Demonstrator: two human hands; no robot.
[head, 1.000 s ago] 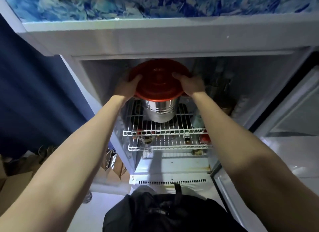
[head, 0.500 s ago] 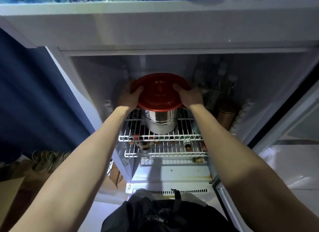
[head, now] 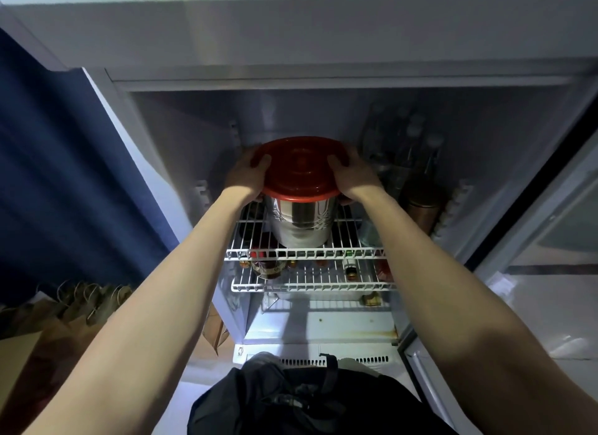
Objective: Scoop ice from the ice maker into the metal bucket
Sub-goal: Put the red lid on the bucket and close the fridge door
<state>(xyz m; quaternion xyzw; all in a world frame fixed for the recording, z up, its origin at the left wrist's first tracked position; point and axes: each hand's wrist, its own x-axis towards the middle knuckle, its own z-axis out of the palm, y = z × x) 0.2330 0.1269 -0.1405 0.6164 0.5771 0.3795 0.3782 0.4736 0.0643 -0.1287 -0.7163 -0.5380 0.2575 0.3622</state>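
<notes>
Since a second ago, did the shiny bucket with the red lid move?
Yes. The metal bucket, gripped at its red lid by the left hand and right hand, has slid forward: its base is nearer the front rail of the wire shelf than before.

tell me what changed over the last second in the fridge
The metal bucket with its red lid came slightly nearer the front edge of the top wire shelf, though the camera also shifted. The left hand and right hand kept their grip on the lid's rim; bottles unmoved.

Shiny steel bucket (head: 299, 222), glossy red plastic lid (head: 299, 166), white wire shelf (head: 310, 252).
</notes>
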